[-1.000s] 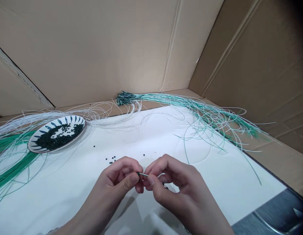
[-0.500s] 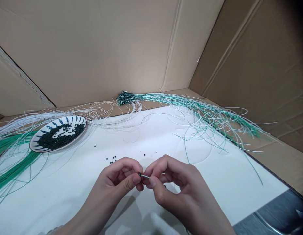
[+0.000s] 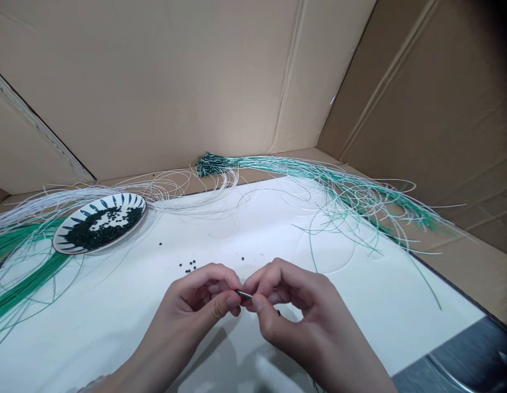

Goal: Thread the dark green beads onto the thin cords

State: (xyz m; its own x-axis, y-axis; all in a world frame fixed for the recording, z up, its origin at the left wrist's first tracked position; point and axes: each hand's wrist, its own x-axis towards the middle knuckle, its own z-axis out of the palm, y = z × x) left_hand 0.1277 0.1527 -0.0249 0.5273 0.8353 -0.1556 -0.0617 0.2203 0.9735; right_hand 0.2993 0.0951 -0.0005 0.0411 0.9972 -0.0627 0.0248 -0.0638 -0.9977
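Observation:
My left hand (image 3: pixel 206 297) is closed in a pinch, thumb against forefinger, on a tiny dark bead (image 3: pixel 239 292). Out of that bead comes a short, straight length of thin strands (image 3: pixel 246 295), pale on one side and darker on the other. Its other end lies between the thumb and forefinger of my right hand (image 3: pixel 292 308), also pinched shut. The two sets of fingertips almost meet just above the white sheet (image 3: pixel 134 305). Another dark bit shows beside my right thumb, mostly hidden. Several loose dark beads (image 3: pixel 190 266) lie on the sheet beyond my hands.
At the left stands an oval plate (image 3: pixel 60 243) with dark beads, over bundles of green strands (image 3: pixel 36 284) and white strands (image 3: pixel 28 204). A beaded bundle (image 3: pixel 212 164) with long green and white tails lies along the back. Cardboard walls (image 3: pixel 188 82) rise behind and right.
Both hands keep their pinch and have barely moved. The strands between the fingertips have turned slightly, showing more of their dark side. The whole view has shifted a little.

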